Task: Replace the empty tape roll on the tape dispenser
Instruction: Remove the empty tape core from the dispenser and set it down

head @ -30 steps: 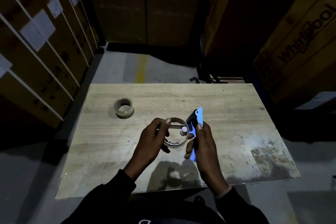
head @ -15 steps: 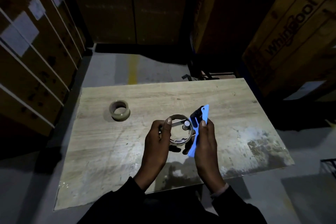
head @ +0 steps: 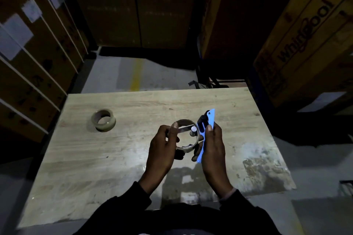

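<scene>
The empty tape roll, a bare cardboard ring with no tape showing on it, is held up above the wooden table, just in front of the person. The left hand is closed on the ring's left side, thumb over the top rim and fingers underneath. The right hand is wrapped around the blue tape dispenser, which stands nearly upright against the ring's right edge; a white spindle and metal strip of the dispenser show through the ring's opening, so the ring appears still seated on the dispenser or only partly worked off, though the dim light makes that hard to settle. The fresh tape roll lies flat on the table, well apart to the left and untouched. By this reading the task is at an early stage: the old core is being pulled free, and what remains is to set it aside, pick up the fresh roll, seat it on the spindle and thread the tape end. Stacked cardboard boxes surround the table.
</scene>
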{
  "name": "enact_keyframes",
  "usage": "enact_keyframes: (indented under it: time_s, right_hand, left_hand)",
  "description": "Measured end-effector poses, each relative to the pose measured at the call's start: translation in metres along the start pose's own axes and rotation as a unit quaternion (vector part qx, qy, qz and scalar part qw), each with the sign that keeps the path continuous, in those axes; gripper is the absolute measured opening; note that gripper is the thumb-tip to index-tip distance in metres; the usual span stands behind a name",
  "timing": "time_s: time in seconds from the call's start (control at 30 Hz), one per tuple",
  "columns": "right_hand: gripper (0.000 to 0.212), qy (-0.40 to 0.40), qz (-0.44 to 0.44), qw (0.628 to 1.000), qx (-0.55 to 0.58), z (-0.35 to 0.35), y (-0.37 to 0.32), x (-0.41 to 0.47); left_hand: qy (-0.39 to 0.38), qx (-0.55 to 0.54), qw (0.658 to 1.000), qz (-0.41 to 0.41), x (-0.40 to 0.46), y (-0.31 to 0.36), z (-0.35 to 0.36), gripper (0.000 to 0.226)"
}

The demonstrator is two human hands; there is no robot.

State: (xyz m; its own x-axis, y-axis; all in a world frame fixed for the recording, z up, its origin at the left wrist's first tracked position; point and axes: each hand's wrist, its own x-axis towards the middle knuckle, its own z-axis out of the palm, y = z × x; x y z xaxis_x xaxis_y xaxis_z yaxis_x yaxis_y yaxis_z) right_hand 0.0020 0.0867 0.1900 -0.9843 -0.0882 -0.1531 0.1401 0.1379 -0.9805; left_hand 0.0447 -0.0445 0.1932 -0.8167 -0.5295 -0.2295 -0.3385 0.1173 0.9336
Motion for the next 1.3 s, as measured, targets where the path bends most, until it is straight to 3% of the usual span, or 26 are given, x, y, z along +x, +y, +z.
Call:
enact_keyframes:
  time_s: [0.6, 0.73, 0.83, 0.97, 1.1, 1.2, 1.3]
  right_hand:
    - [0.035, 0.024, 0.032, 0.999, -0.024, -0.096, 0.022, 0.14]
    - [0.048, 0.048, 0.036, 0.997, -0.048, -0.088, 0.036, 0.166]
    - [0.052, 0.059, 0.052, 0.996, -0.05, -0.09, 0.05, 0.186]
    - [0.048, 0.055, 0.074, 0.995, -0.031, -0.099, 0.054, 0.2]
    - [0.072, 0.081, 0.087, 0.992, -0.03, -0.112, 0.091, 0.213]
    - [0.061, 0.113, 0.136, 0.984, -0.002, -0.128, 0.108, 0.221]
    - [0.038, 0.132, 0.162, 0.977, 0.036, -0.148, 0.129, 0.225]
  left_hand:
    - [0.052, 0.093, 0.993, 0.047, 0.079, 0.031, 0.16, 0.047]
    - [0.062, 0.171, 0.979, 0.088, 0.098, 0.033, 0.173, 0.04]
    - [0.064, 0.169, 0.979, 0.097, 0.111, 0.035, 0.177, 0.043]
    - [0.063, 0.129, 0.988, 0.058, 0.129, 0.028, 0.183, 0.05]
    - [0.06, 0.096, 0.994, 0.004, 0.155, 0.022, 0.193, 0.051]
    - [0.059, 0.127, 0.989, -0.037, 0.196, 0.007, 0.209, 0.046]
    - [0.038, 0.148, 0.984, -0.087, 0.243, -0.011, 0.231, 0.039]
